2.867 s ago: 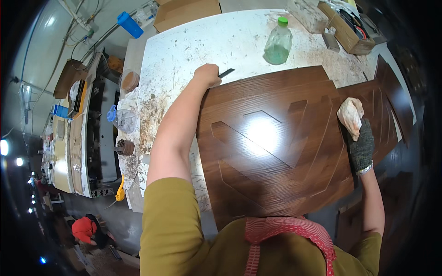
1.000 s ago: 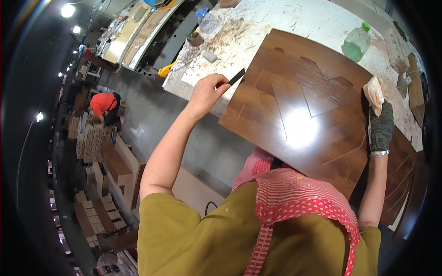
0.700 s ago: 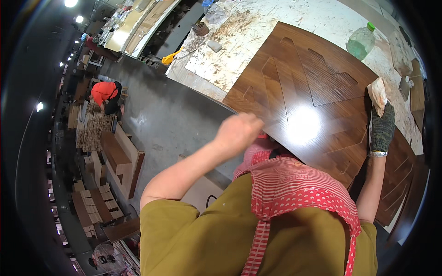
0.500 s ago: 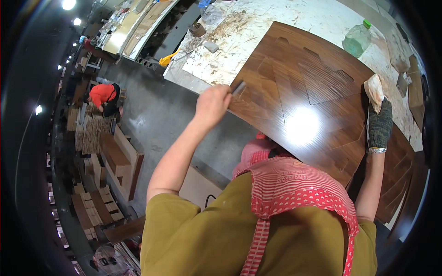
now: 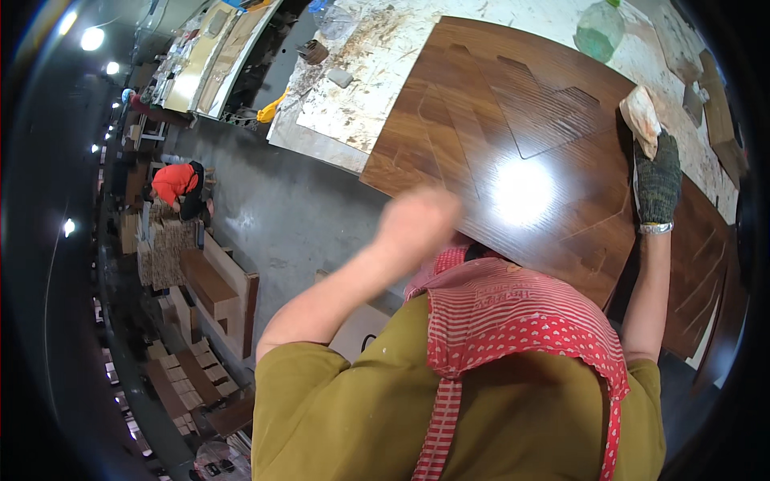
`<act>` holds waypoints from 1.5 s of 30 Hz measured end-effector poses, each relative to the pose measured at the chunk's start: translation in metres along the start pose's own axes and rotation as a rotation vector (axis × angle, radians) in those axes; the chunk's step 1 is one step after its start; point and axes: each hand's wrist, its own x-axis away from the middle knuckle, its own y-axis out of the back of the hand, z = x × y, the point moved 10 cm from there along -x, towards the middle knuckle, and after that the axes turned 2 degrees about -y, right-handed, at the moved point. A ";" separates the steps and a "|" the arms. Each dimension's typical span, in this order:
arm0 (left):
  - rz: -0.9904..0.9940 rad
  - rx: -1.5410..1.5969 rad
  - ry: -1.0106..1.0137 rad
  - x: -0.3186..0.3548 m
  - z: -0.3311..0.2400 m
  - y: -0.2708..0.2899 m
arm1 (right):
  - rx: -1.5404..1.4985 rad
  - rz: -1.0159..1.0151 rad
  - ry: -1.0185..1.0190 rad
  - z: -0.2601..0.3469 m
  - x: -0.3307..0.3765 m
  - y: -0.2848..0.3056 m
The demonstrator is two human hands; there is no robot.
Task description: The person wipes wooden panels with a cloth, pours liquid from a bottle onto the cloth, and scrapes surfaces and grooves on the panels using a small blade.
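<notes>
A large dark brown wood panel (image 5: 513,104) with inlaid angular shapes lies on the stained workbench (image 5: 361,104). My left hand (image 5: 417,220) is blurred by motion at the panel's near edge, close to my chest; whether it holds anything is unclear. My right hand (image 5: 658,172) wears a dark knit glove and rests on the panel's right side. It grips a pale wadded cloth (image 5: 642,119) pressed against the wood. A bright lamp glare sits on the panel between the two hands.
A green plastic bottle (image 5: 600,28) stands at the bench's far side. Small blocks (image 5: 338,77) lie on the bench's left part. Another dark panel (image 5: 706,272) is at the right. On the floor to the left a person in orange (image 5: 178,186) crouches beside wood stacks (image 5: 200,280).
My left hand, which held a small dark tool at the panel's left corner, has swung back along the near edge toward my chest. The right hand and cloth have stayed put.
</notes>
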 end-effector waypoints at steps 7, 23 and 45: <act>0.074 0.274 -0.031 -0.006 -0.049 -0.010 | 0.041 -0.023 0.030 0.004 0.002 -0.002; 0.165 0.191 -0.295 -0.018 -0.102 -0.015 | 0.059 -0.104 0.055 -0.003 0.001 -0.008; 0.111 0.274 -0.528 -0.086 -0.152 -0.002 | -0.214 0.078 -0.078 -0.017 -0.006 0.002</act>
